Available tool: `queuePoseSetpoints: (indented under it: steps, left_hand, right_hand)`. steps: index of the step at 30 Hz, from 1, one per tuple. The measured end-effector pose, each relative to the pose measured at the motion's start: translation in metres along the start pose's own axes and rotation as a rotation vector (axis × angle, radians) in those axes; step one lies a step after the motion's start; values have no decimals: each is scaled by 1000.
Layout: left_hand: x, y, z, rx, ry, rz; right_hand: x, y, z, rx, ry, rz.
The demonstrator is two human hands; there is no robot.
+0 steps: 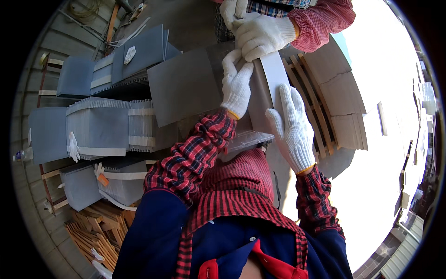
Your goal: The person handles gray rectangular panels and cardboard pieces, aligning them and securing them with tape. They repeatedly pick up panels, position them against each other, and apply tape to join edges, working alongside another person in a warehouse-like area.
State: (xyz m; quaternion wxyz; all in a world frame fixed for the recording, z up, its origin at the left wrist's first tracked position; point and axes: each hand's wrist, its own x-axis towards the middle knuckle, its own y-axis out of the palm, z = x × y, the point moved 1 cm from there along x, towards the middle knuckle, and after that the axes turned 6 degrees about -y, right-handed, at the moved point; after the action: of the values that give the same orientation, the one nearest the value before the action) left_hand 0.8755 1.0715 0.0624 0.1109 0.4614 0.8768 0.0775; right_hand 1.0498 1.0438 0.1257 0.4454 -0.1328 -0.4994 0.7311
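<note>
Both my hands wear white knitted gloves. My left hand (237, 88) reaches over dark grey boards, its thumb and fingers apart, close to a co-worker's gloved hands (262, 36). My right hand (295, 130) lies with fingers stretched out along the near end of a long pale strip (273, 74). The co-worker's hands are at the strip's far end. Under the strip is a brownish-grey board (260, 114). Left of my left hand lies a flat grey sheet (181, 83). The undersides of my fingers are hidden.
Stacks of grey panels (97, 123) stand at the left, with loose white gloves (73, 146) on them. Wooden slats (100, 232) are piled at the lower left. To the right are a wooden pallet (311, 100) and stacked greyish-brown boards (341, 102), beside a brightly lit floor.
</note>
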Motion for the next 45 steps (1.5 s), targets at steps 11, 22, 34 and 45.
queuePoseSetpoints:
  steps: [11, 22, 34, 45]
  left_hand:
    - [40, 33, -72, 1257, 1610, 1033]
    - [50, 50, -71, 1348, 1196, 1439]
    - [48, 41, -56, 1366, 1221, 1321]
    - [55, 33, -58, 1166, 1335, 1329]
  right_hand:
    - [-21, 32, 37, -304, 225, -257]
    - [-20, 57, 29, -331, 190, -505]
    - [-92, 49, 44, -116, 114, -462]
    - [-107, 261, 58, 40, 640, 335]
